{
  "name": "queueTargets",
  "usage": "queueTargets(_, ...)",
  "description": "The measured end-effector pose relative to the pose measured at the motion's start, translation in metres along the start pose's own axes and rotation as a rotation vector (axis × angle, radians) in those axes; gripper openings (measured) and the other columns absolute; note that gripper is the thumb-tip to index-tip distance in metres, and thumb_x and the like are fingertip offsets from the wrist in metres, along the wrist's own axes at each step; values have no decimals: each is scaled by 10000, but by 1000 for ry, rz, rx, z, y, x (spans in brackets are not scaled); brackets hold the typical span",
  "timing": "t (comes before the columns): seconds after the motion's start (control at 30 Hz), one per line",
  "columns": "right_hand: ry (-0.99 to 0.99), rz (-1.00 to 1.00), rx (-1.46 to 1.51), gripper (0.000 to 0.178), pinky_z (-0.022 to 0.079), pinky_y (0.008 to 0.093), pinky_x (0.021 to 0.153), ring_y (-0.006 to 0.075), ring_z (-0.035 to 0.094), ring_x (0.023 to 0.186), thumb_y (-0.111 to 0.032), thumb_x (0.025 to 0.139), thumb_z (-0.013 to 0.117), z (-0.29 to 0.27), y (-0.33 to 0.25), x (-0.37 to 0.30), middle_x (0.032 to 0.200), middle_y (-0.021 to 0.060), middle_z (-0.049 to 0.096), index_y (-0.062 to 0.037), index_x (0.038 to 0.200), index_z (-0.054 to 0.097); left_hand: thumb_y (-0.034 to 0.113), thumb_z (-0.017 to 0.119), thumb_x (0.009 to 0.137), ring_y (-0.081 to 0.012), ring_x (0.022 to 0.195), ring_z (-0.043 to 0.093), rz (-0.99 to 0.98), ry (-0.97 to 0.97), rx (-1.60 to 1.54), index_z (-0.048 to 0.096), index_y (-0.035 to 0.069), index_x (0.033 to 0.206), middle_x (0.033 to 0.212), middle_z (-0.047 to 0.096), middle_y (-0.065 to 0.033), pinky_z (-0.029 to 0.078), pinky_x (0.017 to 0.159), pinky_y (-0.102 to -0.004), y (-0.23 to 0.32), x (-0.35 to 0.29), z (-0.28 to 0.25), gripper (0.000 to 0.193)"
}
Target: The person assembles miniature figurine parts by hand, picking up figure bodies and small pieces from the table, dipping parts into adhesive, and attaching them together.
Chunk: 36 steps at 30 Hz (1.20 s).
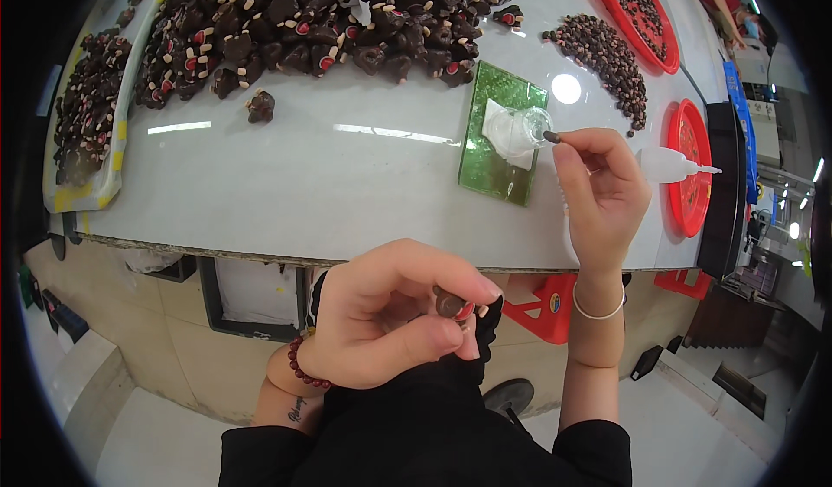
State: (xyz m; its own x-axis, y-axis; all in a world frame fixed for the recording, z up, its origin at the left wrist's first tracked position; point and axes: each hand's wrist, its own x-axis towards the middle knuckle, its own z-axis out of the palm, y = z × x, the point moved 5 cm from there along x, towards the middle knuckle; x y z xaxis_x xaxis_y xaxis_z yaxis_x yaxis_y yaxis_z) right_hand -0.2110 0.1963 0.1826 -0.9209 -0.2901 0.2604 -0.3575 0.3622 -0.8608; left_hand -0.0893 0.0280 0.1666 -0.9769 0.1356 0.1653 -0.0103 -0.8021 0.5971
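Note:
My left hand [394,318], in front of the table's near edge, has its thumb and fingers closed round a small brown molded figure [451,303] with a red patch and beige nubs. The fingers cover part of that figure. Above the green plate's right side, my right hand [604,188] pinches a tiny dark brown piece [552,137] between thumb and forefinger. The piece is at the rim of a small clear cup [510,132]. Under the cup lies a white sheet [494,113] on the green plate [485,179].
A heap of brown figures [286,19] covers the table's back left, with one stray figure [260,106]. More lie in a tray [108,188]. Small dark pieces [598,58] spread by a red tray [666,64]. A white nozzle bottle [663,165] and another red tray [691,223] are at right.

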Motion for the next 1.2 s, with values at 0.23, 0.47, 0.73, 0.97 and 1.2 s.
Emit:
queueTargets(0.23, -2, -40, -14, 75, 432, 185, 618, 59, 525, 675, 61, 796, 609, 1, -4, 0, 789, 32, 589, 45, 867, 592, -22, 600, 837, -109, 761, 621, -14, 28, 70, 533, -56, 1135, 966, 612, -103, 479, 647, -209, 0, -1, 0, 307)
queueTargets(0.47, -182, -493, -126, 287, 414, 288, 595, 146, 542, 689, 46, 627, 709, -11, -72, -35, 807, 13, 561, -71, 877, 629, 79, 767, 724, -129, 607, 621, -123, 100, 253, 568, -87, 1031, 743, 623, -95, 524, 574, -239, -2, 4, 1, 402)
queueTargets(0.73, -167, -655, -212, 272, 389, 248, 567, 108, 534, 784, -39, 635, 731, 3, -90, -64, 921, -40, 536, -151, 870, 651, 55, 818, 649, -64, 569, 571, -147, -54, 496, 612, -75, 1046, 757, 654, -87, 413, 464, -168, 1, 10, 16, 466)
queueTargets(0.97, -180, -734, -373, 249, 383, 244, 571, 107, 526, 788, -40, 670, 704, 2, -92, -70, 911, -31, 541, -130, 897, 657, 142, 804, 682, -64, 516, 542, -36, -2, 644, 654, -31, 991, 733, 658, -77, 377, 430, -180, -2, 9, 20, 385)
queueTargets(1.2, -188, -719, -441, 251, 384, 241, 567, 109, 523, 779, -28, 648, 709, 1, -93, -72, 887, -25, 541, -116, 878, 657, 158, 774, 706, -147, 477, 536, 207, -25, 781, 680, -17, 899, 647, 628, -84, 386, 435, -239, 0, 13, 23, 278)
